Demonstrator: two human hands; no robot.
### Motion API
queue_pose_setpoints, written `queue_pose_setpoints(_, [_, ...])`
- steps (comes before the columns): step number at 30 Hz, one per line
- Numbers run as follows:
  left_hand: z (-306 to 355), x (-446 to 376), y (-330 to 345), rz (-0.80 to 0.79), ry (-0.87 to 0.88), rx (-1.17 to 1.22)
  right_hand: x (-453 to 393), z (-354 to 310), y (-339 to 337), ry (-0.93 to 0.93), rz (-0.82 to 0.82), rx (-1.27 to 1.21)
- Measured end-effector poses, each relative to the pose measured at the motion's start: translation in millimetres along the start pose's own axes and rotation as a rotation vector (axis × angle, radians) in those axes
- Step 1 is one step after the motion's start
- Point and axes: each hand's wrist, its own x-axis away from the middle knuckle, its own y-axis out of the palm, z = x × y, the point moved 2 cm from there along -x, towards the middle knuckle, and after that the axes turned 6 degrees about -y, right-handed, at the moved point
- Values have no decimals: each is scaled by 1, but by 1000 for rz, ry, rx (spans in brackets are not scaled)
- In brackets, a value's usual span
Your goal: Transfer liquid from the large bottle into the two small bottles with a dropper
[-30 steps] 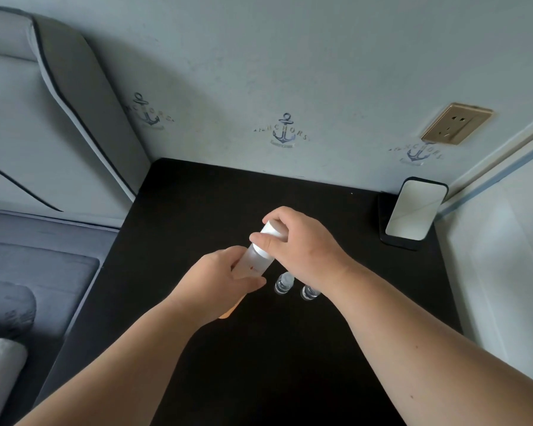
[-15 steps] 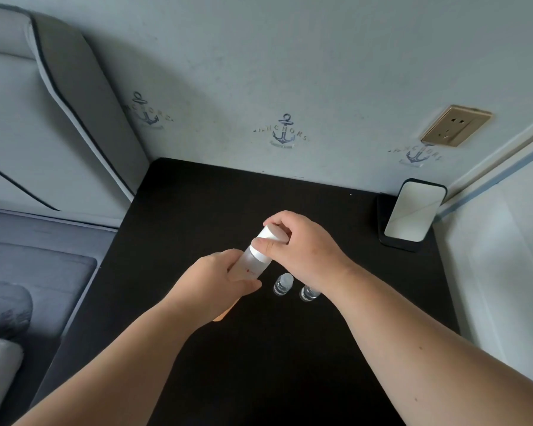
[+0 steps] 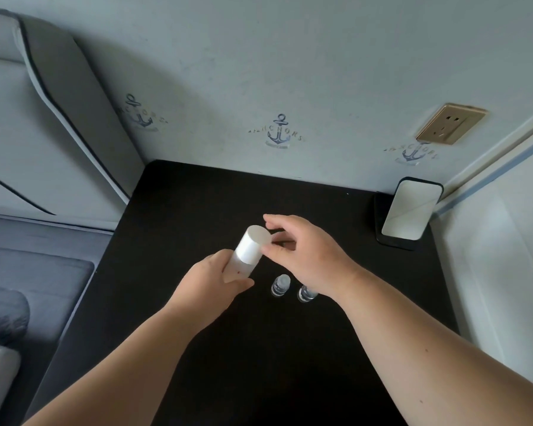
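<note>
Two small bottles (image 3: 280, 285) stand at 3 o'clock of your left hand (image 3: 208, 282). It grips the large bottle (image 3: 249, 252); your right hand (image 3: 302, 252), fingers loose, touches its cap.

Only readable thing is the wall (image 3: 290, 72) print: "ANCHORS" arched over a navy anchor (image 3: 279, 132). Same print repeats left (image 3: 140, 113) and right (image 3: 414, 153) of it, too faint and blurry to read properly.

A home bedroom: padded grey headboard (image 3: 59, 118) beside a black bedside table (image 3: 197, 195), anchor-print wallpaper (image 3: 279, 132) behind.
</note>
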Motion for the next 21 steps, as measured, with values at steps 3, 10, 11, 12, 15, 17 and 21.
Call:
queue_pose_setpoints(3, [-9, -8, 2, 36, -20, 94, 10, 16, -11, 128, 156, -67])
queue_pose_setpoints(10, [-17, -24, 15, -7, -15, 218, 41, 53, -18, 277, 306, -101])
queue_pose_setpoints(11, [-18, -25, 18, -8, -15, 224, 44, 56, -18, 287, 310, -106])
queue_pose_setpoints(12, [-18, -27, 19, -9, -20, 225, 46, 57, -17, 295, 313, -112])
queue_pose_setpoints(15, [-21, -30, 24, -10, -32, 235, 52, 62, -17, 311, 321, -126])
queue_pose_setpoints(17, [-23, -33, 25, -6, -36, 245, 55, 64, -17, 323, 328, -140])
queue_pose_setpoints(21, [-25, -35, 27, -7, -38, 248, 60, 68, -15, 349, 333, -171])
